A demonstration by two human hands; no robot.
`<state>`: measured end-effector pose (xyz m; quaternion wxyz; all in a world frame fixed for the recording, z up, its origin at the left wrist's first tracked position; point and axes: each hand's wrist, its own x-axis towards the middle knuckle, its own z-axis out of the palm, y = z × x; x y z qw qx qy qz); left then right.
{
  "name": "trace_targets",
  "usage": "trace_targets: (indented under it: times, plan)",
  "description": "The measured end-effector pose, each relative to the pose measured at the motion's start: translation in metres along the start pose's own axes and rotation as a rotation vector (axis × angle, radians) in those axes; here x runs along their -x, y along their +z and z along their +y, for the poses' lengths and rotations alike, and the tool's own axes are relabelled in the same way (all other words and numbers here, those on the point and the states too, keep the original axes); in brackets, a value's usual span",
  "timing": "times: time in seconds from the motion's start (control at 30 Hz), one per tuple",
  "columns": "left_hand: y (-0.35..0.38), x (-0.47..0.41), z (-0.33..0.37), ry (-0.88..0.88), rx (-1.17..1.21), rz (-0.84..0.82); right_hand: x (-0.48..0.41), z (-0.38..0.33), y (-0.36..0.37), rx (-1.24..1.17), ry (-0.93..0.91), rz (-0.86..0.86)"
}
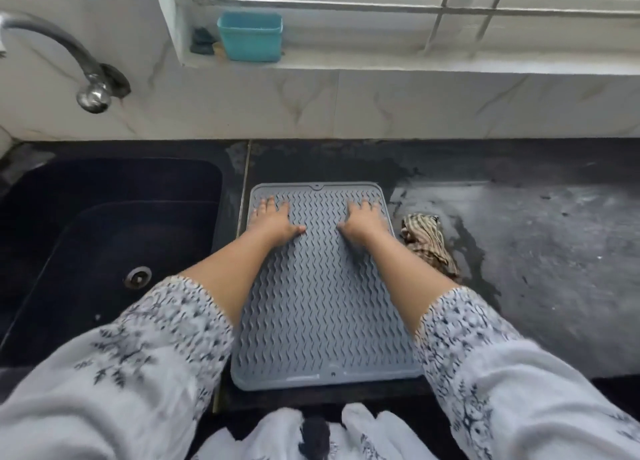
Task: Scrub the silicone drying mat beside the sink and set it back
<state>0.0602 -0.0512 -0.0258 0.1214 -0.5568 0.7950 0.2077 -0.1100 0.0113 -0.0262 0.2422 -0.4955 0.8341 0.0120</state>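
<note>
the grey silicone mat [322,303] lies flat on the dark bench [536,251], just right of the black sink [104,234], long side running away from the person. left hand [273,219] and right hand [363,217] are both down on its far end, each grip spread wide, fingers straight, palms pressing the ribbed surface, nothing held. blurred patterned sleeves [156,338] cover the mat's two near corners. a crumpled striped cloth [426,241] sits just beside the mat's right edge, partly behind the right forearm. the bench there looks wet and streaked. the tap [69,54] is cut off at the left edge. up on the sill [381,59], a teal tub [250,36]; the dark thing [202,42] beside it, can't make out.
</note>
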Motion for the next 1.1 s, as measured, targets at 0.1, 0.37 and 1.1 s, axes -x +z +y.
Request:
trace_targets:
  times: [0.1,0.37,1.1]
  plan:
    - [0.046,0.058,0.001,0.112,0.073,0.092,0.071,0.011,0.041,-0.097,-0.075,0.11]
    - [0.13,0.203,-0.019,0.065,0.064,-0.018,0.207,0.075,0.107,0.005,-0.108,0.016]
    - [0.101,0.221,-0.042,0.138,0.017,-0.204,0.231,0.078,0.089,0.141,-0.065,-0.184]
